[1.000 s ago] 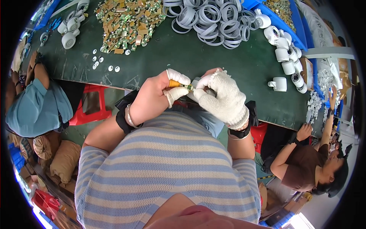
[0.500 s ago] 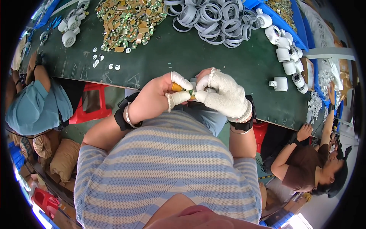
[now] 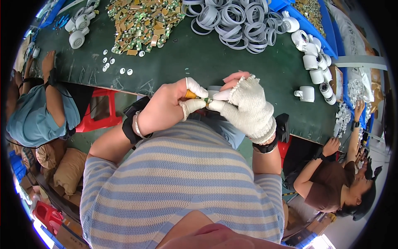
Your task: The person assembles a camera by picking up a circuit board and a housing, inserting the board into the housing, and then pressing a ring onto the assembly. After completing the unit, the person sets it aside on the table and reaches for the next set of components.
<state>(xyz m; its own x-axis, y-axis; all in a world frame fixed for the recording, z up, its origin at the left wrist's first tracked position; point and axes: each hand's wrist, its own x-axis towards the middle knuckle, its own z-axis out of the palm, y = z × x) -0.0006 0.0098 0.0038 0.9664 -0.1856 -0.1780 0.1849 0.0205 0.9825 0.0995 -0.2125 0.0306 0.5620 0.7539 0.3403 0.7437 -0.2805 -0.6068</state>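
At the table's near edge, my left hand (image 3: 163, 106), with white finger covers on thumb and forefinger, pinches a small green circuit board (image 3: 208, 100) with an orange-yellow part (image 3: 190, 94) beside it. My right hand (image 3: 252, 108) wears a white knitted fingerless-type glove; its thumb and forefinger close on the board's right end, while the other fingers are raised and bent. A greyish rounded piece (image 3: 214, 88) shows just behind the fingertips, partly hidden; I cannot tell whether it is held.
Beyond my hands lie a heap of small circuit boards (image 3: 143, 27), grey rings (image 3: 232, 20) and several white discs (image 3: 129, 72). White plastic housings (image 3: 306, 94) stand at right beside blue bins (image 3: 327, 29). Co-workers sit on both sides; a red stool (image 3: 108, 110) is at left.
My right hand has tilted, its back fingers lifting off, while both hands stay at the board. The co-worker at left has raised an arm toward the table. The view has shifted slightly.
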